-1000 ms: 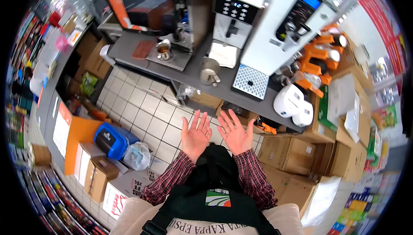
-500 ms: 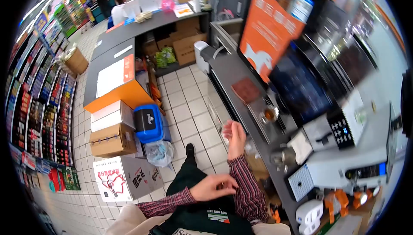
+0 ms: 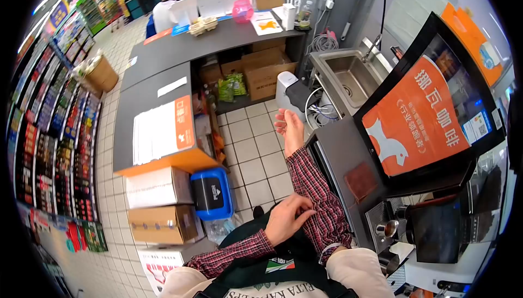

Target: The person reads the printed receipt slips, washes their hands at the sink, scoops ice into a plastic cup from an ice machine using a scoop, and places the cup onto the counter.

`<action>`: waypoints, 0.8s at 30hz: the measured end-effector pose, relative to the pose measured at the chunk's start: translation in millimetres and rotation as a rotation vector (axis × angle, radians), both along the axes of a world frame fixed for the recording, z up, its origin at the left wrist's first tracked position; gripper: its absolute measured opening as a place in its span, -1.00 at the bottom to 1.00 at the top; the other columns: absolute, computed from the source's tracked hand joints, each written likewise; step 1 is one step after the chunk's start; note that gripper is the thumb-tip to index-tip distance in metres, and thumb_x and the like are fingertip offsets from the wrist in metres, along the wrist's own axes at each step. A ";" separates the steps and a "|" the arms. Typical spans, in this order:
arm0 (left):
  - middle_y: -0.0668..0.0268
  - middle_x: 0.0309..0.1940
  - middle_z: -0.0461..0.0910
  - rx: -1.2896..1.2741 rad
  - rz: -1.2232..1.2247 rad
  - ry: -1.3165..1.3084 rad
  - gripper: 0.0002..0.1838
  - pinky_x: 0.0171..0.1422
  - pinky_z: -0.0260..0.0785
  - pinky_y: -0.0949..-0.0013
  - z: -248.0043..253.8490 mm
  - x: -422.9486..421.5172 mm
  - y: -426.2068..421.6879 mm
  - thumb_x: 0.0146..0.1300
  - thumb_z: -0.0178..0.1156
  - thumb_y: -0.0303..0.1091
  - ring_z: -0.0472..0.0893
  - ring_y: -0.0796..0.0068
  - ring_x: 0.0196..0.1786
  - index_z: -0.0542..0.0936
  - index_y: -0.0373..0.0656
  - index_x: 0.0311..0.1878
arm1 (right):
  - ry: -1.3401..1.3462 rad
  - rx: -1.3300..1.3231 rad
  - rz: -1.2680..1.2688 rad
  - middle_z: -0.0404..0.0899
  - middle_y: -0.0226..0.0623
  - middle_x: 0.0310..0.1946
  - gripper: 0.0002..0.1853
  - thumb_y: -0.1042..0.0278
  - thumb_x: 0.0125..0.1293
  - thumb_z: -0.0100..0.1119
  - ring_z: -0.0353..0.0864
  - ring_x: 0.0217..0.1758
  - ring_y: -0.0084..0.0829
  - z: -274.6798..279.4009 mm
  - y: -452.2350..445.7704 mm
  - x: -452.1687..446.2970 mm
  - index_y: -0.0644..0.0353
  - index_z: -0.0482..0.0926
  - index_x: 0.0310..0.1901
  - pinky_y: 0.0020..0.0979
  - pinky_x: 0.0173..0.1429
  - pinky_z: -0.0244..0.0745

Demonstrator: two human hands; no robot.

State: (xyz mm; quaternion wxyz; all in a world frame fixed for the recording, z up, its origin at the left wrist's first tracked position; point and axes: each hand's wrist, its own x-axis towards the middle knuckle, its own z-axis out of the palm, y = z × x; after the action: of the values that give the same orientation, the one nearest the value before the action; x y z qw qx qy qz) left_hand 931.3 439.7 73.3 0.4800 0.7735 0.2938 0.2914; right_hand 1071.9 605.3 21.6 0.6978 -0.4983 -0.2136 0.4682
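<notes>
Right sleeve: the plaid sleeve [image 3: 315,189] sits on the right forearm from wrist to elbow, with beige cloth above it; it looks like a cover to shield the clothing beneath.
Left hand: the left hand [image 3: 284,220] lies at that sleeve, fingers curled, thumb and index tips near each other; whether they pinch cloth, I cannot tell.
Right hand: the right hand [image 3: 292,133] reaches forward with bent fingers slightly apart and nothing visible in them; the extended arm puts the sleeve within the left hand's reach.
Right tabletop: the tabletop [image 3: 339,148] has its edge just beside the right forearm, leaving little room for the elbow that way.
On it: a brown cloth [image 3: 360,181] lies near a metal cup [image 3: 388,228], probably kept handy for wiping.
Floor: the tiled floor [image 3: 245,159] gives open room ahead, between the two counters.
Left edge: a blue bin [image 3: 214,194] and a cardboard box [image 3: 158,224] narrow the walkway, apparently parked out of the way.
Far end: the sink [image 3: 351,77] adjoins the corner.
</notes>
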 end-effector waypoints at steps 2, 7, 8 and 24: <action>0.29 -0.44 0.48 -0.011 -0.109 -0.059 -0.85 -0.29 0.40 0.40 0.6 14.5 28.6 0.12 0.31 -0.40 0.52 0.40 -0.41 0.55 -0.20 -0.28 | -0.042 -0.047 -0.009 0.56 -0.44 -0.24 -0.69 0.07 0.43 -0.03 0.52 -0.29 -0.63 -11.2 28.9 19.4 0.13 0.51 -0.05 -0.57 -0.22 0.37; 0.46 -0.52 0.49 -0.731 -0.838 -0.166 -0.79 -0.30 0.32 0.54 -22.1 46.5 108.0 0.28 0.22 -0.28 0.45 0.70 -0.42 0.49 -0.24 -0.25 | 0.050 -0.121 -0.077 0.58 -0.45 -0.23 -0.69 0.03 0.41 -0.02 0.52 -0.28 -0.61 -61.7 115.0 91.3 0.08 0.52 -0.06 -0.55 -0.20 0.36; 0.47 -0.54 0.46 -0.834 -0.913 -0.134 -0.78 -0.34 0.28 0.57 -23.4 55.8 124.7 0.29 0.22 -0.27 0.42 0.73 -0.45 0.48 -0.22 -0.28 | 0.163 -0.175 -0.123 0.58 -0.46 -0.22 -0.68 0.01 0.41 -0.02 0.53 -0.27 -0.60 -73.2 134.0 109.0 0.07 0.52 -0.05 -0.52 -0.19 0.37; 0.39 -0.42 0.49 -0.821 -1.071 -0.049 -0.80 -0.29 0.31 0.54 5.3 205.8 347.9 0.31 0.19 -0.32 0.46 0.72 -0.36 0.43 -0.25 -0.21 | 0.326 -0.128 -0.823 0.55 -0.31 -0.23 -0.56 -0.07 0.41 -0.09 0.55 -0.24 -0.41 -113.4 294.3 362.2 0.20 0.48 -0.08 -0.38 -0.23 0.50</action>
State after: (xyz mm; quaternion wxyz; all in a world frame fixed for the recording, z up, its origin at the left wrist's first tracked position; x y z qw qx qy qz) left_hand 1137.1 787.6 78.7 0.8197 0.5605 -0.0546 -0.1045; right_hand 1434.2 899.6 -91.9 0.8182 -0.5037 0.1448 0.2362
